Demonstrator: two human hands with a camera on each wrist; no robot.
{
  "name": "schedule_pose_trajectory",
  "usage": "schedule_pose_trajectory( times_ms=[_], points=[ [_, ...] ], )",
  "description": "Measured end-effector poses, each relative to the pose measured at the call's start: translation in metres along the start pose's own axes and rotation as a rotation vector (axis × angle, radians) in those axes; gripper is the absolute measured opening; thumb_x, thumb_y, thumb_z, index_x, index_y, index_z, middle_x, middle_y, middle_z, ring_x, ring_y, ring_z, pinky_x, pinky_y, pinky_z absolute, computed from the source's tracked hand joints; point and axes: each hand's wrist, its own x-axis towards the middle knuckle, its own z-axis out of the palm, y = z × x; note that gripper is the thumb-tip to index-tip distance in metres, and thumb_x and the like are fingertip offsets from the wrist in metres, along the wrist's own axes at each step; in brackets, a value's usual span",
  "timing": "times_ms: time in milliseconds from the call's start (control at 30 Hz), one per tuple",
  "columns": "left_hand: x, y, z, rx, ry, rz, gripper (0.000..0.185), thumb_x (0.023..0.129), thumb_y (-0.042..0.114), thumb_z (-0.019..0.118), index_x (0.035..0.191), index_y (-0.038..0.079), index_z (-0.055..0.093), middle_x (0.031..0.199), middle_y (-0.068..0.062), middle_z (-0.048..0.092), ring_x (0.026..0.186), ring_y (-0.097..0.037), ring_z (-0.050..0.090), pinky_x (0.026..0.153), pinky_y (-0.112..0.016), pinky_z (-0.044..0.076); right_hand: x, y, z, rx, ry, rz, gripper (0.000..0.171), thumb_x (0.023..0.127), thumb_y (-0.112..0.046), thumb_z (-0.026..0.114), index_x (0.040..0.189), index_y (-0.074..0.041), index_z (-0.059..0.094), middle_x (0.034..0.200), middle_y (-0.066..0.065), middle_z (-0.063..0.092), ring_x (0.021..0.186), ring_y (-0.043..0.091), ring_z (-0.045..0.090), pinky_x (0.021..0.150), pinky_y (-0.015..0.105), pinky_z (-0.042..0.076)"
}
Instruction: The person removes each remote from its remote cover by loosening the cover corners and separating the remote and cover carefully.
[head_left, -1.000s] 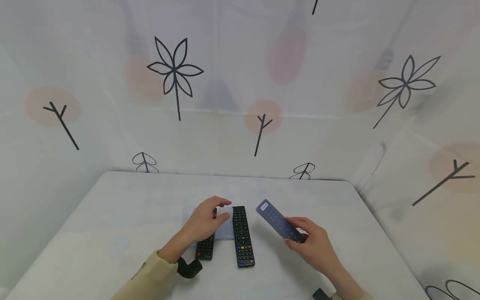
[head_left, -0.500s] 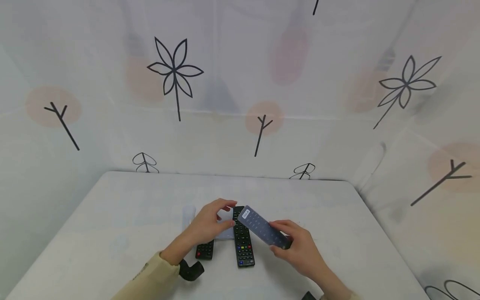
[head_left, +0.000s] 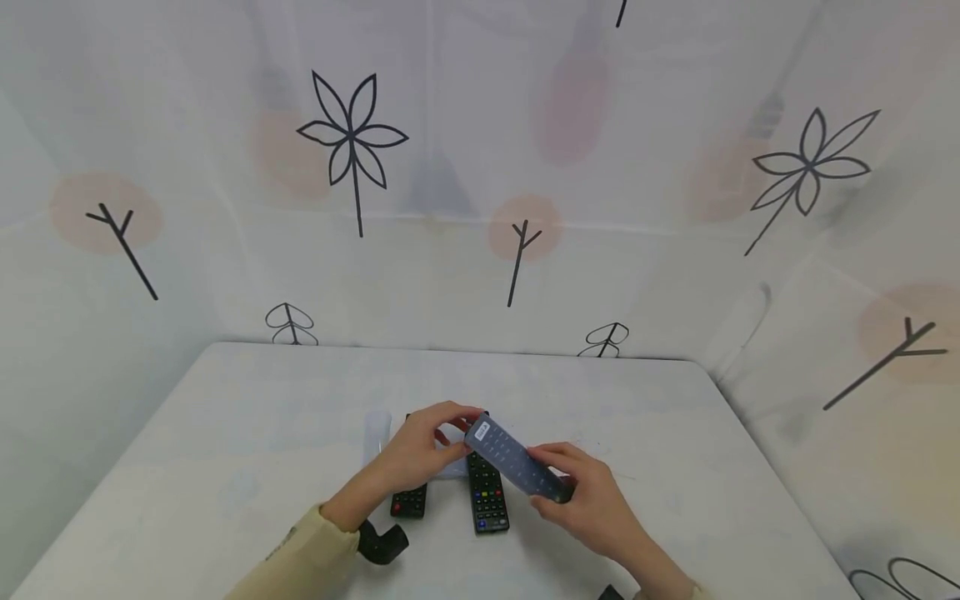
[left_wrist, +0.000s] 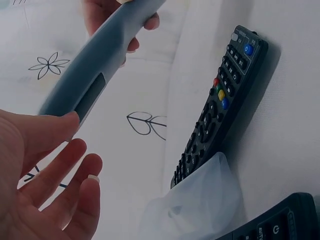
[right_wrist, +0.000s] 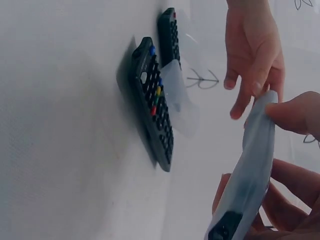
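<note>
Right hand: the right hand (head_left: 592,500) grips the near end of the covered remote (head_left: 513,458), fingers and thumb curled round it.
Covered remote: a remote in a grey translucent sleeve, held clear of the bench (head_left: 225,450) and tilted, its far end toward the left hand. A small white label sits at the far end; its writing is too small to read.
Left hand: the left hand (head_left: 420,450) has its fingers loosely spread and its thumb touching the far end of the covered remote (left_wrist: 95,75); it grips nothing.
Long black remote: the long black remote (head_left: 487,492) lies flat on the bench under the covered remote, with red, green, yellow and blue buttons (left_wrist: 220,95). Key legends are not legible.
Second black remote: the second black remote (head_left: 410,500) lies just left of it, partly under the left hand.
Clear sleeve: an empty clear sleeve (left_wrist: 200,205) lies between the two black remotes.
Surround: white curtain (head_left: 480,167) printed with black flower and twig outlines.
</note>
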Motion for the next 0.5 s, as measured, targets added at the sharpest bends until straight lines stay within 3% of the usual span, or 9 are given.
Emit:
schedule_pose_trajectory(
  times_ms=[200, 500],
  points=[
    [0.0006, 0.0001, -0.0036, -0.061, 0.001, 0.001, 0.043, 0.092, 0.012, 0.072, 0.133, 0.022, 0.062, 0.116, 0.008, 0.065, 0.106, -0.016, 0.061, 0.079, -0.032, 0.051, 0.0013, 0.0052, -0.0023, 0.169, -0.113, -0.012, 0.049, 0.08, -0.013, 0.083, 0.126, -0.011, 0.067, 0.126, 0.007, 0.061, 0.108, 0.028, 0.058, 0.082, 0.031, 0.056],
    [0.0013, 0.0011, -0.0061, -0.142, -0.003, -0.032, 0.034, 0.095, 0.019, 0.069, 0.129, 0.017, 0.065, 0.116, 0.007, 0.066, 0.107, -0.016, 0.061, 0.082, -0.036, 0.05, 0.0002, 0.0073, -0.0032, 0.45, -0.302, 0.01, 0.046, 0.092, -0.017, 0.071, 0.134, -0.002, 0.059, 0.128, 0.017, 0.059, 0.115, 0.033, 0.057, 0.085, 0.03, 0.054]
  ],
)
